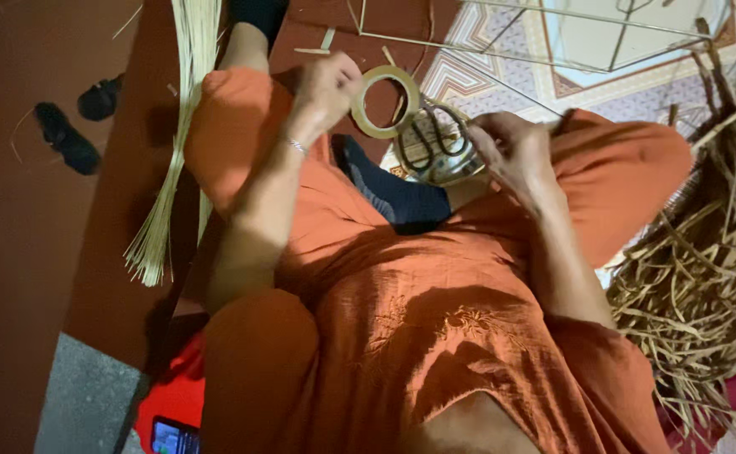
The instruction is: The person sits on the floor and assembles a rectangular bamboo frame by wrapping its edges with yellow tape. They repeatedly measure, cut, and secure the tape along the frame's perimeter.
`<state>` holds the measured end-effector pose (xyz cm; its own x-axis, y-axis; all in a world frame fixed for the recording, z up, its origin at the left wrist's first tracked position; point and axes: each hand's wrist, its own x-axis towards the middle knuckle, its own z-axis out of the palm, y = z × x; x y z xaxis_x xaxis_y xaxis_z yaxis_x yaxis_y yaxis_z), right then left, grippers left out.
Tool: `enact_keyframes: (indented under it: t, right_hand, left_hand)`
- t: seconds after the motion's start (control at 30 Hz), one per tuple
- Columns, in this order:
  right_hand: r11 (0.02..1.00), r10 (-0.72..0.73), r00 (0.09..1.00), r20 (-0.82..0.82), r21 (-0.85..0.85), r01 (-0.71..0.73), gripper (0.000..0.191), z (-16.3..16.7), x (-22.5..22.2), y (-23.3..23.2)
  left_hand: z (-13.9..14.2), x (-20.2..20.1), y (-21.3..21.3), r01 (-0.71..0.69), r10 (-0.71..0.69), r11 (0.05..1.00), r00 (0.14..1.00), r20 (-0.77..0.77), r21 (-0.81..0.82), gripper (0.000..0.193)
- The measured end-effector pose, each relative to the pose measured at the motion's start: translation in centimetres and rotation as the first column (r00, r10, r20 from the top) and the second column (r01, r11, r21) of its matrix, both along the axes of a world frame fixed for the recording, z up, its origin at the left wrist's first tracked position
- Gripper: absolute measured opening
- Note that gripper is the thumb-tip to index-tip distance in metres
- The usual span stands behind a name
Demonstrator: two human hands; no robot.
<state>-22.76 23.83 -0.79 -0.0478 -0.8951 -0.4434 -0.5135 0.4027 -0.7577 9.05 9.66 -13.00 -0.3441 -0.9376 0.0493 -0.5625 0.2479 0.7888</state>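
Sitting cross-legged in orange. Left of the scissors (pixel 435 143), pinching the tape ring (pixel 385 101) shut in the left hand (pixel 321 88); right of them, right hand (pixel 511 147) curling closed, contents unclear. Better keeping the ring upright, steady, pulling slowly toward the scissors.

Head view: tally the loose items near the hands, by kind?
Tape roll, in the left hand: 1
Scissors, beside the right hand: 1
Black sandals: 2
Straw bundle: 1
Total: 5
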Motion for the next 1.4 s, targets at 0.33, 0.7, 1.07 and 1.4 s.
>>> enact_keyframes:
  t: [0.33,0.7,1.07,1.4]
  right_hand:
    - [0.947,-0.112,0.939,0.325,-0.250,0.200,0.019,-13.0,-4.9,-4.9]
    - [0.971,-0.067,0.897,0.438,-0.177,0.159,0.019,-13.7,-3.7,-4.9]
    - [0.819,0.178,0.693,-0.698,-0.285,-0.498,0.049,-17.4,1.9,-5.1]
    - [0.443,0.437,0.701,-0.563,-0.544,-0.713,0.027,-17.6,6.0,-5.9]
  left_hand:
    - [-2.7,-5.7,6.0,0.359,-0.255,0.933,0.683,0.685,-0.011,0.030]
    - [4.4,-6.2,6.7,0.237,-0.243,0.969,0.966,0.087,0.070,0.020]
    - [11.1,-0.4,4.6,0.202,0.120,0.926,0.643,-0.757,0.318,0.045]
    - [10.7,-1.2,4.3,0.330,0.227,0.870,0.392,-0.892,0.367,0.041]
